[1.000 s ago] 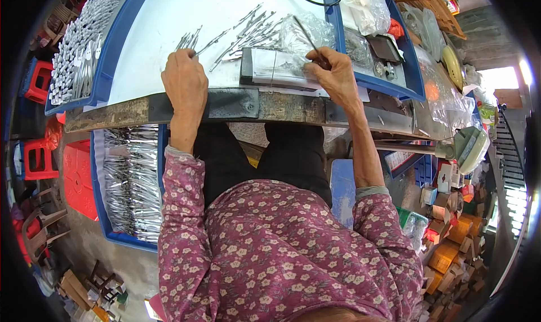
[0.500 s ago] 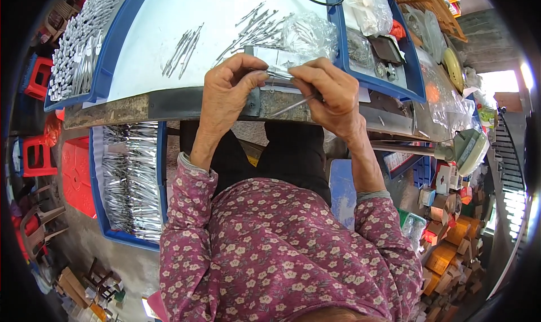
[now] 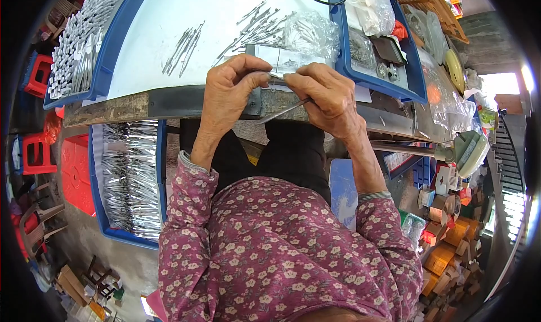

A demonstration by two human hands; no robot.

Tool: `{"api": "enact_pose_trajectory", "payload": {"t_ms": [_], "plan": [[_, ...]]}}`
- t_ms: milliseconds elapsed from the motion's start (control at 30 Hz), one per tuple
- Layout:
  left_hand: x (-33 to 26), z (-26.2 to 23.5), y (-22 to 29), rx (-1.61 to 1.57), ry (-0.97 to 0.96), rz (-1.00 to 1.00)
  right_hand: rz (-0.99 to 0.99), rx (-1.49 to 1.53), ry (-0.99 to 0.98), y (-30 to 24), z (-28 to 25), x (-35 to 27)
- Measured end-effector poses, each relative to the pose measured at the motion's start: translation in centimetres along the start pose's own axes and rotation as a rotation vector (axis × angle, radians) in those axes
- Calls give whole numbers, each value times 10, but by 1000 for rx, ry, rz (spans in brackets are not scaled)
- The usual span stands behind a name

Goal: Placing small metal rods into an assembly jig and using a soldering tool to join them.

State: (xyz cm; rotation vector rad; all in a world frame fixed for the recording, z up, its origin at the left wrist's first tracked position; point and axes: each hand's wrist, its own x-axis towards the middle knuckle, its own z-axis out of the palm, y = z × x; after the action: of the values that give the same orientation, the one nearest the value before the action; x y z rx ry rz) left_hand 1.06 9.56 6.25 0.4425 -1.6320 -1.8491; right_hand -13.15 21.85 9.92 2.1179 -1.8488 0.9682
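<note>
My left hand (image 3: 232, 91) is pinched at the table edge, thumb and forefinger together on a small metal piece (image 3: 277, 76) that is mostly hidden by fingers. Opposite it, my right hand (image 3: 328, 96) brings its thumb and forefinger to the other end of that piece. Tucked in the right hand's lower fingers is a slim grey metal tool (image 3: 282, 113), its free end slanting down to the left. Just beyond the fingertips lies a small flat block with a pale top (image 3: 290, 57). Slim silver metal pieces (image 3: 256, 33) lie in a loose pile behind it, with a smaller group (image 3: 185, 49) to the left.
A blue tray (image 3: 104, 68) of upright silver pieces stands left; another blue tray (image 3: 163, 181) of them sits below the table edge. At right, a blue tray (image 3: 378, 85) holds bags and small parts. A clear bag (image 3: 313, 32) lies beside the pile. A lamp head (image 3: 472, 153) juts out right.
The tool in my right hand has swung, its free end now lower and further left. The right fingertips have shifted slightly left, closer to the left ones.
</note>
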Motion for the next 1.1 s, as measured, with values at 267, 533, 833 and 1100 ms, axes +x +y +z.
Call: {"api": "enact_pose_trajectory", "payload": {"t_ms": [267, 533, 833, 1100], "plan": [[11, 7, -9, -98, 70, -9, 41, -124, -104, 18, 0, 2], [26, 15, -41, 608, 238, 311, 201, -117, -148, 46, 15, 0], [28, 14, -52, 706, 219, 465, 554, 664, 239, 31, 33, 33], [28, 14, -52, 724, 231, 479, 265, 20, -23, 26, 25, 27]]}}
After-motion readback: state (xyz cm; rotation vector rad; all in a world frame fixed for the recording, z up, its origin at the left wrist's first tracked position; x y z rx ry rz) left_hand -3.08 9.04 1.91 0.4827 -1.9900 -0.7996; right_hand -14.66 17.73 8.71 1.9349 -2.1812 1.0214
